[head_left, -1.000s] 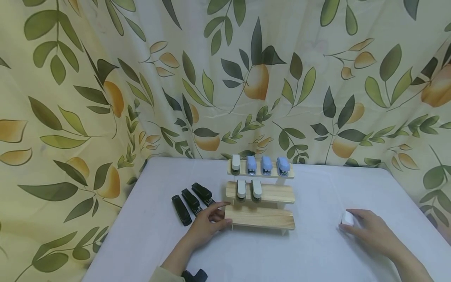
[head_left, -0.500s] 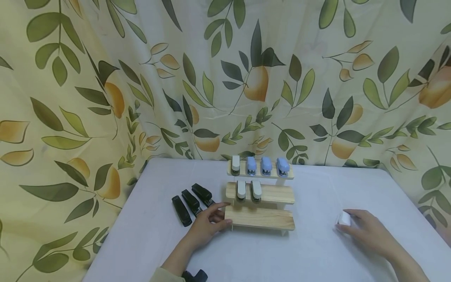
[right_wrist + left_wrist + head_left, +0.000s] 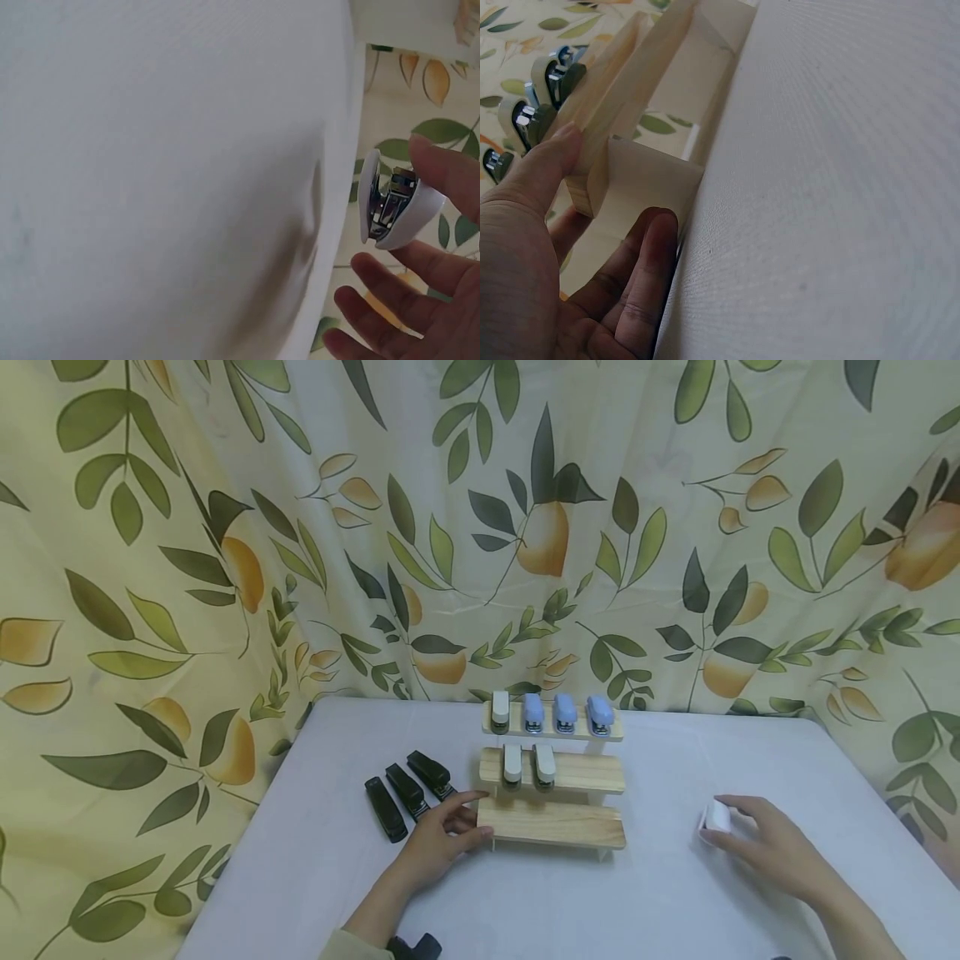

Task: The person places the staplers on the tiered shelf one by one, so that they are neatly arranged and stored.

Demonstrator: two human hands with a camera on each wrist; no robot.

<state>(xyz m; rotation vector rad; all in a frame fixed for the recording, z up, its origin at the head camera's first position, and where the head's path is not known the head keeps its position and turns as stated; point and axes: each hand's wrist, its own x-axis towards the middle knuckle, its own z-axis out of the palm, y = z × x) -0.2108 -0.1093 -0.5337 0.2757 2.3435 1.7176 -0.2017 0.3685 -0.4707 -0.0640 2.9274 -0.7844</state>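
Observation:
A three-tier wooden display rack (image 3: 551, 823) stands on the table. My left hand (image 3: 438, 843) holds the left end of its lowest board, with the thumb on the board's edge in the left wrist view. To the right, my right hand (image 3: 776, 852) pinches a small white stapler (image 3: 405, 206) between thumb and index finger; its metal mouth faces the camera in the right wrist view. On the top board sit a white stapler (image 3: 500, 712) and three blue staplers (image 3: 565, 713). Two white staplers (image 3: 544, 765) sit on the middle board's left half. The lowest board bears nothing.
Several black staplers (image 3: 386, 810) lie on the white-covered table (image 3: 555, 910), just left of the rack and close to my left hand. A leaf-and-fruit patterned curtain (image 3: 450, 527) hangs behind the table and along its left side.
My right hand has moved slightly left towards the rack, carrying the white stapler. My left hand stays at the rack's end, and the other staplers have not moved.

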